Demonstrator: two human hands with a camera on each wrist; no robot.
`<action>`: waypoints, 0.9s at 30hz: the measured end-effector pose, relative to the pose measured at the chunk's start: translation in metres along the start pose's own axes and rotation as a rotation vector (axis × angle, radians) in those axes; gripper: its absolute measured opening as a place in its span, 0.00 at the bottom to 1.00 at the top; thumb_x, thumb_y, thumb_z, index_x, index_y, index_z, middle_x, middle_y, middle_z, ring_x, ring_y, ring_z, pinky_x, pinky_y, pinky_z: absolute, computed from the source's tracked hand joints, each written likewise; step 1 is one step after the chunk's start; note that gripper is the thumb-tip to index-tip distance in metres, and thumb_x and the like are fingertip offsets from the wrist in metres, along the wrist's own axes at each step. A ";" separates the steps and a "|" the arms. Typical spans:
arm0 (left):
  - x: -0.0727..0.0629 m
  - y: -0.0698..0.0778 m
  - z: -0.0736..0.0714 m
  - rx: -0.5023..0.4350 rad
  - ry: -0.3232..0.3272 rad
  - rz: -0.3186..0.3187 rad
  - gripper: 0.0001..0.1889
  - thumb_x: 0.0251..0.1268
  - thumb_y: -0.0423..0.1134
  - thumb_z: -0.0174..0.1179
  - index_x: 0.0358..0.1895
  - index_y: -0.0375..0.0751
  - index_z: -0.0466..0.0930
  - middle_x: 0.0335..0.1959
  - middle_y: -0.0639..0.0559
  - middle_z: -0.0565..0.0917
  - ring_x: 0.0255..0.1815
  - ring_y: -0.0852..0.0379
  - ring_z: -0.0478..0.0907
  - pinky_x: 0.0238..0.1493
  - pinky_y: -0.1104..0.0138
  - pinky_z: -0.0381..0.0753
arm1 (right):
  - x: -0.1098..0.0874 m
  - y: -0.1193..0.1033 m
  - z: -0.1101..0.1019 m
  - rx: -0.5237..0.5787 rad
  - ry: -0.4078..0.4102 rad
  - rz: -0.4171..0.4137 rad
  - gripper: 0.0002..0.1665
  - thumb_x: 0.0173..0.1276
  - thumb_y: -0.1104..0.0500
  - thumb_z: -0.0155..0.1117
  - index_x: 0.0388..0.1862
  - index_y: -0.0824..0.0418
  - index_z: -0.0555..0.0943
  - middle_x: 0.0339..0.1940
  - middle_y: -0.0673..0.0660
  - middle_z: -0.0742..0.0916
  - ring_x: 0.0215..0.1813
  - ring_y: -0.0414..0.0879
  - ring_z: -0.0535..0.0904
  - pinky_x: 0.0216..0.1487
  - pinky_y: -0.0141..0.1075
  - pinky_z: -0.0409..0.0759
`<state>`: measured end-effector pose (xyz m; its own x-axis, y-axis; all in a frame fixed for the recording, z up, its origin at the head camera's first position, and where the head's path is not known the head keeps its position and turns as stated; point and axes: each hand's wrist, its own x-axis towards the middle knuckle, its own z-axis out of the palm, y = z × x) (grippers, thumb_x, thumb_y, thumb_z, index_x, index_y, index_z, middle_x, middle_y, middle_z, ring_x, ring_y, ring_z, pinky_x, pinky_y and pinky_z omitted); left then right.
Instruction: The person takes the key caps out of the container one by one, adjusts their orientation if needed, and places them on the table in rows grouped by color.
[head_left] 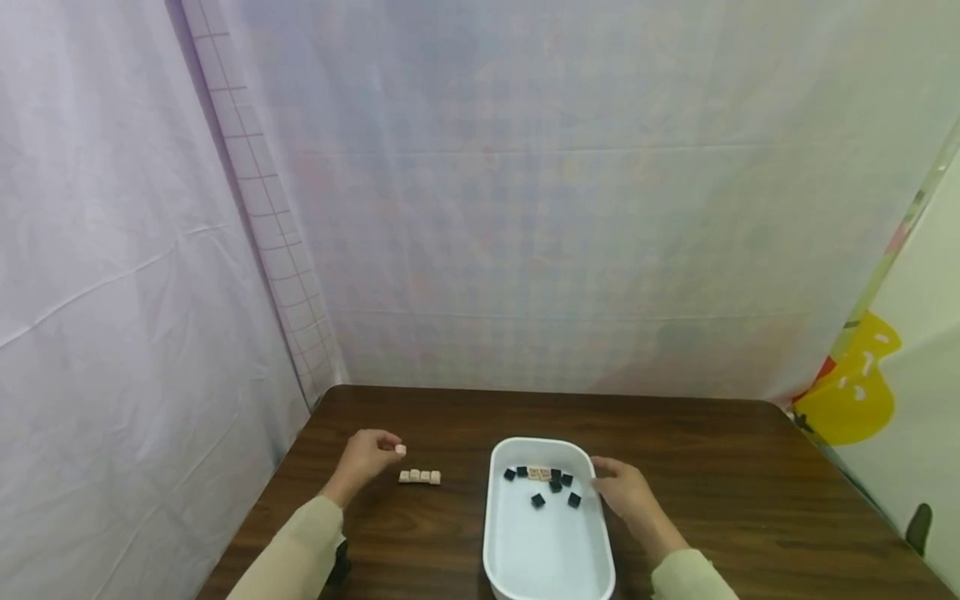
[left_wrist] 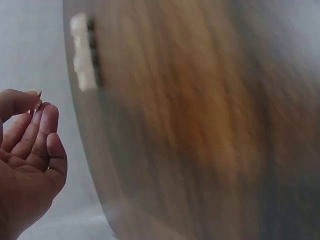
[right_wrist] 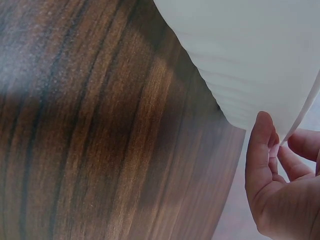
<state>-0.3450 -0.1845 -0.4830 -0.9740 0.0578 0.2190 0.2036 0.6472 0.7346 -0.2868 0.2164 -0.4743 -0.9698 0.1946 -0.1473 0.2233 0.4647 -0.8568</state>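
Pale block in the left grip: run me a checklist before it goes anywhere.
1. Pale block pinched in the left grip: ok.
2. Right grip at the side of the white tray: ok.
3. Row of four pale blocks on the table, held block apart from it: ok.
4. Tray free of pale blocks: not ok, some lie among the black blocks.
5. Marking on the held block: cannot tell, too small to read.

High head view, close wrist views
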 end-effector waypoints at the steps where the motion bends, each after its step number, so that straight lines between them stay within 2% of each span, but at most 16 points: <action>1: -0.001 -0.004 -0.002 0.006 -0.004 -0.007 0.08 0.55 0.29 0.70 0.39 0.33 0.87 0.33 0.49 0.85 0.36 0.52 0.80 0.38 0.57 0.80 | 0.000 0.000 0.000 0.009 0.001 -0.010 0.26 0.68 0.68 0.57 0.65 0.73 0.72 0.62 0.77 0.75 0.56 0.66 0.78 0.54 0.56 0.77; 4: -0.005 -0.013 -0.006 0.013 -0.013 -0.016 0.08 0.53 0.29 0.70 0.38 0.32 0.87 0.32 0.49 0.85 0.34 0.53 0.80 0.37 0.58 0.79 | -0.001 0.001 -0.001 0.020 0.003 -0.025 0.26 0.66 0.69 0.58 0.64 0.73 0.73 0.60 0.76 0.77 0.50 0.60 0.81 0.49 0.51 0.80; 10: -0.010 -0.023 -0.008 0.035 -0.055 -0.044 0.07 0.51 0.29 0.70 0.35 0.32 0.86 0.30 0.49 0.85 0.31 0.54 0.78 0.35 0.59 0.78 | -0.002 0.000 -0.001 0.000 -0.004 -0.035 0.26 0.67 0.68 0.57 0.65 0.74 0.73 0.63 0.77 0.74 0.56 0.65 0.76 0.55 0.58 0.75; 13: -0.011 -0.027 -0.006 0.051 -0.078 -0.060 0.07 0.50 0.28 0.70 0.34 0.33 0.86 0.30 0.50 0.85 0.31 0.55 0.77 0.35 0.60 0.78 | -0.002 0.000 -0.001 0.007 -0.003 -0.043 0.26 0.67 0.68 0.58 0.64 0.74 0.73 0.62 0.77 0.75 0.54 0.63 0.78 0.53 0.56 0.77; 17: -0.012 -0.028 -0.003 0.059 -0.095 -0.047 0.07 0.47 0.25 0.69 0.33 0.32 0.86 0.29 0.49 0.85 0.30 0.56 0.76 0.35 0.61 0.77 | -0.002 0.000 -0.001 0.013 0.002 -0.046 0.26 0.66 0.68 0.58 0.64 0.74 0.74 0.61 0.76 0.76 0.51 0.61 0.80 0.50 0.53 0.79; 24: -0.015 -0.025 -0.001 0.083 -0.090 -0.021 0.07 0.43 0.23 0.69 0.30 0.32 0.86 0.27 0.48 0.85 0.28 0.57 0.75 0.35 0.62 0.76 | -0.002 0.000 -0.001 -0.012 -0.006 -0.024 0.27 0.68 0.67 0.57 0.66 0.73 0.72 0.65 0.77 0.73 0.61 0.68 0.73 0.58 0.61 0.72; 27: -0.016 -0.024 0.001 0.092 -0.084 -0.007 0.07 0.43 0.23 0.69 0.30 0.31 0.86 0.26 0.48 0.85 0.27 0.58 0.75 0.35 0.63 0.77 | -0.002 0.000 -0.001 -0.009 -0.009 -0.023 0.27 0.68 0.68 0.57 0.66 0.73 0.72 0.64 0.77 0.73 0.58 0.66 0.75 0.56 0.59 0.75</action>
<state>-0.3348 -0.2005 -0.5044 -0.9811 0.1138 0.1567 0.1904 0.7145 0.6732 -0.2849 0.2169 -0.4731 -0.9754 0.1765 -0.1323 0.2023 0.4770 -0.8553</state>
